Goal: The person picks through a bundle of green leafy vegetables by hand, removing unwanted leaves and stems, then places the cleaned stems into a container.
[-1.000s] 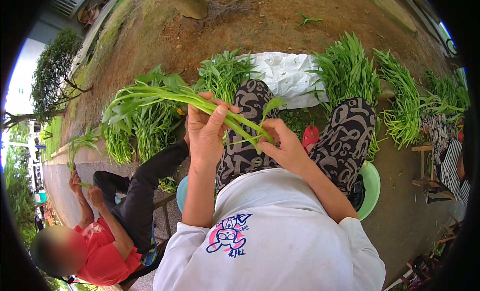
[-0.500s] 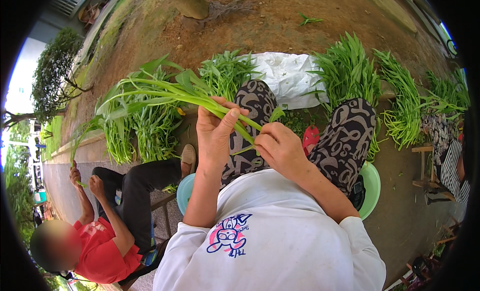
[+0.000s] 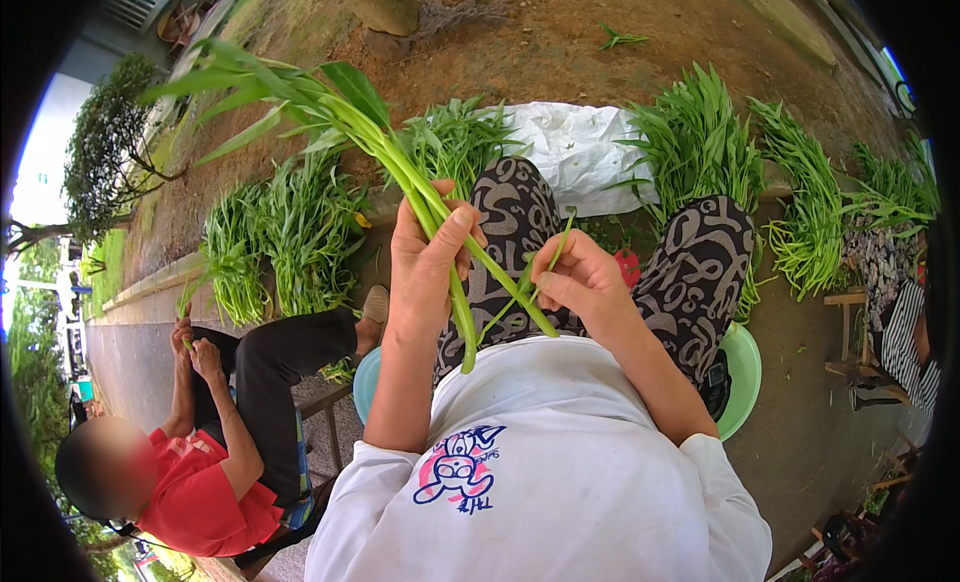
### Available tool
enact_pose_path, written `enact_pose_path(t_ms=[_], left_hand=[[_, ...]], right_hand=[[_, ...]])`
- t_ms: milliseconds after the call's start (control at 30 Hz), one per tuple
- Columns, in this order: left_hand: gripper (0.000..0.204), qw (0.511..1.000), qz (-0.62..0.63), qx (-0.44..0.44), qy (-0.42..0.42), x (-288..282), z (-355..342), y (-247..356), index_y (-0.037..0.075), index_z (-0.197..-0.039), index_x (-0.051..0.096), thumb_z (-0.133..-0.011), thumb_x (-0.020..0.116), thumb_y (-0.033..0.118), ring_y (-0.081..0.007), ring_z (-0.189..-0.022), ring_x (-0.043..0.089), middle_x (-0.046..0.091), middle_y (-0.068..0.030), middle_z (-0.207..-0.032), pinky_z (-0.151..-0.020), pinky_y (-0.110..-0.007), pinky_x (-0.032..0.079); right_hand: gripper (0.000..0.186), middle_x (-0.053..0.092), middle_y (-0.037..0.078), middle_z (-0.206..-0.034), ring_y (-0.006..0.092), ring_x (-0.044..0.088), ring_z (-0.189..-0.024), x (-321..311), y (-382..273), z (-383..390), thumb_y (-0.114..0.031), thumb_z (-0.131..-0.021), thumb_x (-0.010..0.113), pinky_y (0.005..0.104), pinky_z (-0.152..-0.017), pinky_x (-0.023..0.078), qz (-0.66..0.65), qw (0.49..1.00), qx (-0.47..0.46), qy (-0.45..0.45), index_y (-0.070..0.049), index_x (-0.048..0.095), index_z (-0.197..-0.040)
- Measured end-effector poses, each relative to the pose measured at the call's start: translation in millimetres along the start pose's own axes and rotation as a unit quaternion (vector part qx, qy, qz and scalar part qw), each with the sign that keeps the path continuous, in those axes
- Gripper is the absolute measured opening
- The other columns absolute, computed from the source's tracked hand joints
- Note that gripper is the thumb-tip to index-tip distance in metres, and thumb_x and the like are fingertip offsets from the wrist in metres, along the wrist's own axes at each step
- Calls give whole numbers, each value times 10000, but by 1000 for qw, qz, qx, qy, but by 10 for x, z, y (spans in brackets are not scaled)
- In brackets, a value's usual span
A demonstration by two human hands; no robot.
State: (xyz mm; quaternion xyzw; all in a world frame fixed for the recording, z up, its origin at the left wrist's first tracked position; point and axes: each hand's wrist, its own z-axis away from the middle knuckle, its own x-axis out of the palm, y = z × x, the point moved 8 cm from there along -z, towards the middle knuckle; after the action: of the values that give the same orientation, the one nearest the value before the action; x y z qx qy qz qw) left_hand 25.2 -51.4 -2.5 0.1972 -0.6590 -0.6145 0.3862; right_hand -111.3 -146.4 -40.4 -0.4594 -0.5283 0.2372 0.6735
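Note:
My left hand [image 3: 430, 247] is closed round a few stalks of water spinach [image 3: 380, 147]. Their long leaves point up to the far left, and the pale cut ends hang down over my lap. Close by on the right, my right hand [image 3: 583, 272] pinches a thin green stem piece [image 3: 566, 232] between thumb and fingers, beside the lower part of the stalks. A thin strand hangs between the stalk ends under my right fingers. Patterned trousers cover my knees [image 3: 690, 247] behind both hands.
Bundles of water spinach [image 3: 690, 137] lie along the curb beyond my knees, around a white sack [image 3: 580, 147]. A green basin [image 3: 742, 382] and a blue basin [image 3: 368, 382] flank me. At left sits a person in a red shirt [image 3: 210, 492], handling greens.
The stalks have swung from nearly level to steeply slanted, leaves higher and cut ends lower. My right hand has moved slightly right, off the stalks, with a thin stem piece in its fingers.

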Motion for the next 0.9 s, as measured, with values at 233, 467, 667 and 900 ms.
enact_pose_path(t_ms=[233,467,667,900], left_hand=[[321,998,24,-51,-16,-76,-21,-84,50,-1219,475,-950,584,188,-87,-627,532,554,-20,-768,-501,-195,394],[310,999,27,-27,-29,-94,-50,-95,54,-1232,487,-962,564,184,-103,-595,472,478,-6,-724,-529,-224,389],[301,999,22,-35,-10,-98,-33,-18,52,-1218,518,-943,583,155,-101,-574,462,476,-1,-699,-522,-223,369],[295,998,-7,-65,13,-140,-10,-1,52,-1205,545,-935,596,160,-100,-583,468,477,3,-697,-520,-217,365]], right_hand=[[129,585,27,-869,84,558,-705,-26,91,-1,-60,-890,617,224,-624,450,-54,998,25,-34,-51,546,-998],[83,592,14,-885,86,572,-729,-42,16,-12,-28,-882,628,241,-664,483,-16,999,-22,23,-33,582,-951],[153,596,76,-895,215,620,-759,114,-316,67,30,-808,654,269,-642,499,437,872,-223,10,-27,612,-943],[168,585,79,-903,245,602,-803,262,-414,133,-29,-734,639,331,-691,487,586,748,-311,-6,-41,624,-901]])
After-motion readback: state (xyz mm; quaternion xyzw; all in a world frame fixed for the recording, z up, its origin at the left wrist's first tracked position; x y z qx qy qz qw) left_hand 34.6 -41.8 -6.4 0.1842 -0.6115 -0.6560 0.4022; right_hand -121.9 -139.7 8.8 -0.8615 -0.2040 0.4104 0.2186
